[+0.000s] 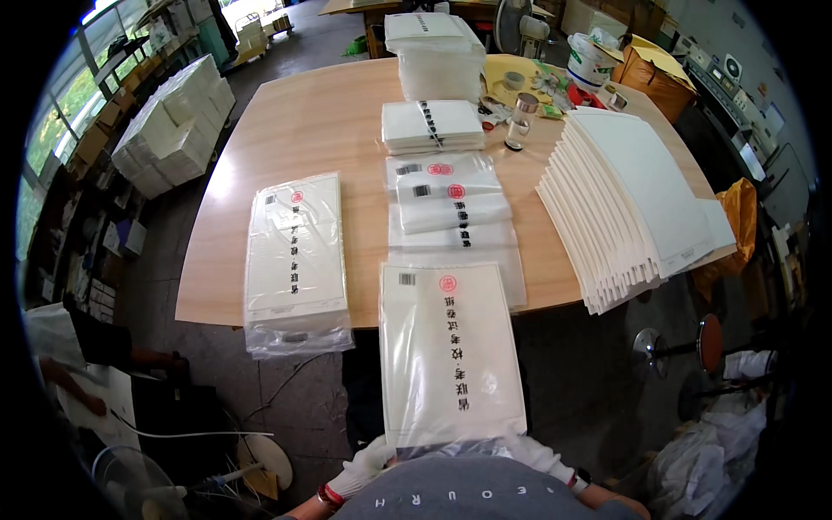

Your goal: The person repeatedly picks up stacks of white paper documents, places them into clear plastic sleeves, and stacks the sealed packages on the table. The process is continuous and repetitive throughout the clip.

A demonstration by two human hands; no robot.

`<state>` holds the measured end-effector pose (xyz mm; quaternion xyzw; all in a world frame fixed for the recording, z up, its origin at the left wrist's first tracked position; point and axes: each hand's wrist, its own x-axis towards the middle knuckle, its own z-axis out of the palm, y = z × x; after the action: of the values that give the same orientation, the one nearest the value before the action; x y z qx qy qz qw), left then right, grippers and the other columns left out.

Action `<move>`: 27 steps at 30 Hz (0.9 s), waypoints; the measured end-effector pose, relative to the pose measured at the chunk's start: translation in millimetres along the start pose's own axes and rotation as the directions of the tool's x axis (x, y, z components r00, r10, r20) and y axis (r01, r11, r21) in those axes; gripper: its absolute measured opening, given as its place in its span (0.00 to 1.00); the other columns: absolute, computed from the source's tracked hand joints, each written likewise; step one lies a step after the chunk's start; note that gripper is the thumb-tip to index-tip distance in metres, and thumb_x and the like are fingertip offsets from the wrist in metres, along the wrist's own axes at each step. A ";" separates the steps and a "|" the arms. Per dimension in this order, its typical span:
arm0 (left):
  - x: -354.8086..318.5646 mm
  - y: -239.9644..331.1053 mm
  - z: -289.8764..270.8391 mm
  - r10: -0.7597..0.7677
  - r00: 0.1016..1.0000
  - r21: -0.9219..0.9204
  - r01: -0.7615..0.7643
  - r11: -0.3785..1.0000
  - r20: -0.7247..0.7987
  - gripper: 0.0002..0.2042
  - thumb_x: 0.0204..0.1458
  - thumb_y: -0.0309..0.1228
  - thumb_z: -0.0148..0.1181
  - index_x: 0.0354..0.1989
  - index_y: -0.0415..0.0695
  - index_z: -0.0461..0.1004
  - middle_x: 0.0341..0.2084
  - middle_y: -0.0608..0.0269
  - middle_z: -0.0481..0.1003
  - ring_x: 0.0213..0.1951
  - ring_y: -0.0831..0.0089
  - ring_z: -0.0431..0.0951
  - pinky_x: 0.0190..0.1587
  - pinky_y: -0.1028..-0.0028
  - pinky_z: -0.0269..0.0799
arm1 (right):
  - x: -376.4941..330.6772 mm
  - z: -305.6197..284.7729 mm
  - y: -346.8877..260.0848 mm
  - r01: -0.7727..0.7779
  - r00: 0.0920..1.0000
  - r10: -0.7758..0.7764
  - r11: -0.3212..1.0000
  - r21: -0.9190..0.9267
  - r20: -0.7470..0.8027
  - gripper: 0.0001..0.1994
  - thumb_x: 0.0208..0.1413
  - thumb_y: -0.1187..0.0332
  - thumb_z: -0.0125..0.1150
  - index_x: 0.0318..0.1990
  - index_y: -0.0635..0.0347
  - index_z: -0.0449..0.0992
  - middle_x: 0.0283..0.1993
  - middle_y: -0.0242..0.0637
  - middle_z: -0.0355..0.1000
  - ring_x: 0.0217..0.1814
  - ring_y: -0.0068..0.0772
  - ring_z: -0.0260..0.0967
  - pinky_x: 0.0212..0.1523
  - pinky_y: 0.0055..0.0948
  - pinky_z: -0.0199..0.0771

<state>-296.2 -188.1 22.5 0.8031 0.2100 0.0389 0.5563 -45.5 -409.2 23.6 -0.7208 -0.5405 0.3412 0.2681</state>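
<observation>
Head view: both gloved hands, the left hand (368, 466) and the right hand (542, 457), grasp the near end of a clear-bagged white packet (449, 354) held out over the worktop's (329, 121) near edge. Its slick bag could slip from the gloves, I judge. Beyond lie loose bags (455, 217) mid-worktop and a fanned envelope stack (633, 204) overhanging the right edge, liable to slide.
</observation>
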 end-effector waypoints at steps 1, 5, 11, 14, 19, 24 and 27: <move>-3.8 4.0 -1.8 0.029 0.999 -0.014 -0.028 0.999 0.019 0.22 0.48 0.28 0.59 0.54 0.47 0.66 0.47 0.52 0.69 0.36 0.66 0.73 0.40 0.73 0.70 | 1.5 -6.8 -9.2 -0.033 0.997 0.043 0.988 -0.150 0.064 0.18 0.53 0.66 0.46 0.49 0.66 0.64 0.33 0.52 0.72 0.29 0.49 0.71 0.27 0.44 0.71; 4.5 53.1 -9.2 -0.292 0.905 0.134 0.346 0.929 -0.308 0.07 0.43 0.23 0.57 0.32 0.40 0.70 0.32 0.53 0.72 0.33 0.66 0.74 0.33 0.69 0.69 | 11.5 -31.1 -16.8 -0.026 0.946 0.104 0.968 0.249 -0.306 0.15 0.54 0.72 0.50 0.49 0.69 0.69 0.38 0.51 0.74 0.37 0.43 0.74 0.38 0.31 0.73; 35.0 82.9 -22.0 0.250 0.859 -0.030 -0.294 0.955 -0.447 0.05 0.37 0.17 0.51 0.24 0.40 0.64 0.24 0.57 0.66 0.25 0.64 0.69 0.27 0.73 0.65 | 13.7 -45.0 6.7 -0.074 0.834 0.552 0.136 0.988 -0.014 0.18 0.59 0.68 0.48 0.55 0.67 0.62 0.37 0.40 0.72 0.45 0.29 0.70 0.46 0.29 0.72; 42.5 103.4 -34.8 0.410 0.831 0.185 -0.366 0.912 -0.376 0.05 0.38 0.16 0.51 0.20 0.40 0.65 0.26 0.56 0.70 0.26 0.65 0.72 0.28 0.74 0.67 | 61.2 14.1 59.9 -0.260 0.930 0.335 0.309 0.915 0.151 0.16 0.57 0.66 0.50 0.51 0.64 0.67 0.43 0.33 0.69 0.44 0.25 0.67 0.45 0.28 0.69; 25.9 85.2 -76.0 0.358 0.448 0.076 -0.533 0.843 -0.819 0.19 0.59 0.37 0.39 0.17 0.41 0.62 0.21 0.59 0.67 0.23 0.71 0.69 0.28 0.72 0.68 | 173.5 1.8 -55.0 -0.027 0.981 0.180 0.489 0.872 -0.071 0.19 0.55 0.67 0.52 0.52 0.67 0.66 0.46 0.34 0.68 0.47 0.22 0.64 0.48 0.23 0.64; 60.7 -55.2 -189.3 0.225 0.041 0.198 -0.342 0.918 -0.973 0.05 0.51 0.27 0.45 0.26 0.41 0.65 0.28 0.65 0.65 0.26 0.75 0.64 0.34 0.79 0.64 | 303.3 39.7 -99.4 -0.305 0.947 -0.062 0.120 0.945 0.314 0.15 0.54 0.67 0.54 0.48 0.60 0.67 0.28 0.30 0.65 0.27 0.26 0.66 0.30 0.28 0.73; 57.5 -118.5 -228.7 -0.422 0.283 -0.491 -0.247 0.835 -0.861 0.06 0.50 0.24 0.43 0.31 0.42 0.68 0.29 0.65 0.67 0.28 0.77 0.66 0.33 0.80 0.64 | 345.3 99.4 -91.6 -0.340 0.924 0.009 0.481 0.808 0.383 0.14 0.54 0.68 0.50 0.47 0.61 0.67 0.25 0.31 0.66 0.23 0.24 0.66 0.23 0.29 0.74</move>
<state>-346.5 69.0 -8.7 0.4107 0.5249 0.5341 0.5201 -114.6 -50.2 -39.0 -0.4742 -0.2560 0.7049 0.4613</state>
